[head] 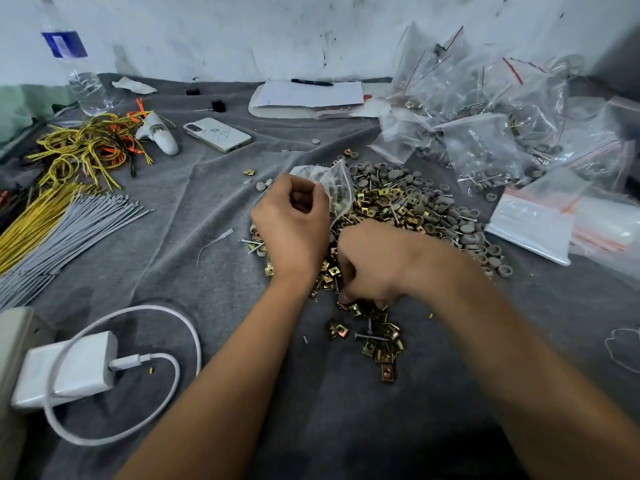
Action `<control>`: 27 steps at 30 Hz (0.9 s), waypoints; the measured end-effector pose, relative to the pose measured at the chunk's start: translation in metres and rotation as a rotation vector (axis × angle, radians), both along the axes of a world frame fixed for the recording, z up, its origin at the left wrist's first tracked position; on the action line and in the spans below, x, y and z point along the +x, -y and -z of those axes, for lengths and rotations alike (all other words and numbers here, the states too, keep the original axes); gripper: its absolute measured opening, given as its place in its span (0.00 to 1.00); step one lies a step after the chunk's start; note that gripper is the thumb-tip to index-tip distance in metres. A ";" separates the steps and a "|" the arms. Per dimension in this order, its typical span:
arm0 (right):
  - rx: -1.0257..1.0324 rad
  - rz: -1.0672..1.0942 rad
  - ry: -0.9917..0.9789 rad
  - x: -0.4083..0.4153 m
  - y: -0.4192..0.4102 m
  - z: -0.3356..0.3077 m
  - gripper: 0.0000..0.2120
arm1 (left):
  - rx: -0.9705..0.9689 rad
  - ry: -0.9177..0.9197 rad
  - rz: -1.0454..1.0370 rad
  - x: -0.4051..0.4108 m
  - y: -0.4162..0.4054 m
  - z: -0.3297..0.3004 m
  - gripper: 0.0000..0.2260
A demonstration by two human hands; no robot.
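One clear bag (338,183), pinched by left grip (294,223); contents blurred. Fingertips of right grip (374,268) buried among brass clips (379,344); hold cannot be told. Clips and grey caps (464,226): one heap, uncountable.

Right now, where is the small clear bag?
Head view, centre: the left hand pinches the clear bag over the left part of the hardware pile.

small bag (337,188): thin clear plastic, glossy, wrinkled | clips (381,344): yellowish metal, shiny | round caps (465,227) at 3 o'clock: grey, matt | cloth (207,278): grey fabric, matt | charger (65,372) at 8 o'clock: white smooth plastic
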State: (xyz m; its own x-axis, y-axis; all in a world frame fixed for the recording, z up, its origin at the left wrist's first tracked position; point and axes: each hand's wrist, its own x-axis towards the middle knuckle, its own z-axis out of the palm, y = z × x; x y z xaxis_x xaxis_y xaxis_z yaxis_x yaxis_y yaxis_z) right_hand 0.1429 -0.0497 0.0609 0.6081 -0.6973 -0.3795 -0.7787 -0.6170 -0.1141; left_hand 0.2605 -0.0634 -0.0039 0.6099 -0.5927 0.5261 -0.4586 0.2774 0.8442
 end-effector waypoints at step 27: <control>-0.221 0.471 0.956 -0.030 0.037 0.010 0.03 | 0.078 0.065 0.141 -0.003 -0.002 0.001 0.05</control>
